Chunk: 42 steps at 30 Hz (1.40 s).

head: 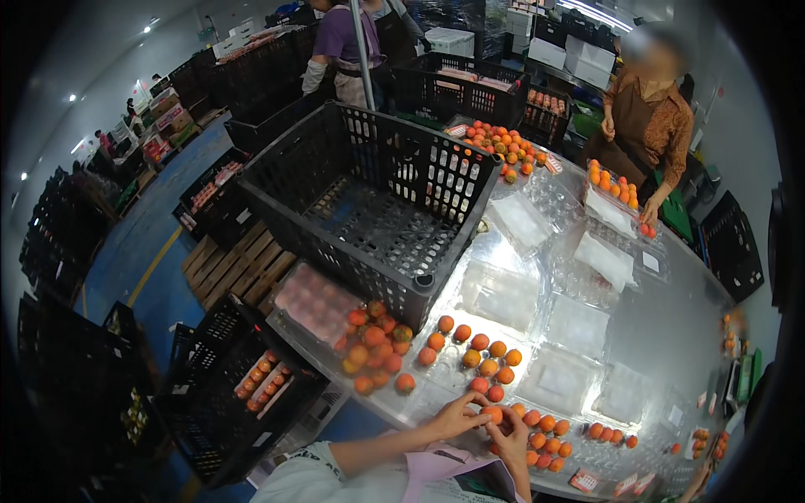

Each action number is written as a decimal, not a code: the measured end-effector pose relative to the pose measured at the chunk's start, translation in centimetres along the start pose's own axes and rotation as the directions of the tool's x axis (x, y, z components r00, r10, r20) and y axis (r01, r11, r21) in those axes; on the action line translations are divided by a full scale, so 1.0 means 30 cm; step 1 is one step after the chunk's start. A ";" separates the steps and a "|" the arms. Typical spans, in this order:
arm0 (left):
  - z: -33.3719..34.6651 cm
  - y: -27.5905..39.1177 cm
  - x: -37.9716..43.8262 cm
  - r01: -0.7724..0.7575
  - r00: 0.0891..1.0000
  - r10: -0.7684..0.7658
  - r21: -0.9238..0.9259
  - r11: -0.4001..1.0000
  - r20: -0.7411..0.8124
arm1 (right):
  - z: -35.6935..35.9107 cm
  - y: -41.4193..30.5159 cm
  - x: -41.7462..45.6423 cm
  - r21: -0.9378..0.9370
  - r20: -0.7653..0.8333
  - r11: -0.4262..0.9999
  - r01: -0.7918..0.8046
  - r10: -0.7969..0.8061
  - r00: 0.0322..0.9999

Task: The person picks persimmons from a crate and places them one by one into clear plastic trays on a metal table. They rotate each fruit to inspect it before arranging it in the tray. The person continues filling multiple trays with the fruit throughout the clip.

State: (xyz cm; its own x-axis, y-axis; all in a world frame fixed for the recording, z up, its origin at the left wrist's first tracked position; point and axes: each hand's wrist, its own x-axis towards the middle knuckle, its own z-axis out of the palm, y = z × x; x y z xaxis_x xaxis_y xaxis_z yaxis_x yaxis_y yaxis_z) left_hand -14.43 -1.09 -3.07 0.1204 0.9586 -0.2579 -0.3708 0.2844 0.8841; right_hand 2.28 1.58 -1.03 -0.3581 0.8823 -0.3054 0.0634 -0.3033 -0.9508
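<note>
Between the fingertips of both hands is one round orange-red fruit (492, 415), which looks like a tomato or persimmon. My left hand (459, 416) grips it from the left, and my right hand (510, 437) touches it from the right. Just beyond my hands, several similar fruits (488, 367) stand in spaced rows in a clear plastic tray. More fruits (546, 441) sit in rows to the right of my right hand, partly hidden by it. A loose heap of fruits (375, 352) lies to the left, some of them greenish.
A large black plastic crate (377, 207) rests at the left edge of the metal table (660, 327). Clear packs with white liners (501, 294) cover its middle. Across it, a co-worker (648, 119) reaches towards a filled tray (613, 183). Another black crate (214, 377) stands low at left.
</note>
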 end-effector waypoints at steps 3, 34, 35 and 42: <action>0.007 -0.012 -0.002 -0.028 0.999 0.028 0.004 1.000 -0.028 | -0.006 0.032 0.007 -0.096 -0.007 0.993 0.068 -0.069 0.998; 0.040 0.138 -0.064 -0.114 0.967 0.140 0.132 0.985 -0.214 | 0.035 -0.078 -0.045 0.238 0.112 0.971 0.032 -0.060 0.992; 0.042 0.138 -0.066 -0.130 0.964 0.162 0.160 0.978 -0.210 | 0.032 -0.074 -0.048 0.233 0.111 0.972 0.028 -0.055 0.992; 0.045 0.145 -0.065 -0.242 0.929 0.326 0.382 0.892 -0.173 | 0.049 -0.081 -0.044 0.148 0.113 0.988 -0.053 0.036 0.993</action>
State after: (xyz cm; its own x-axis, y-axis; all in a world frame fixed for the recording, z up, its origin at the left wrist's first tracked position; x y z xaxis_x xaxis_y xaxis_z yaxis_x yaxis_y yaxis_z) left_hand -15.02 -1.76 1.80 -0.1682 0.9856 -0.0185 -0.0080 0.0174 0.9998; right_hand 1.24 0.62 1.76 -0.4590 0.8244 -0.3313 -0.0566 -0.3993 -0.9151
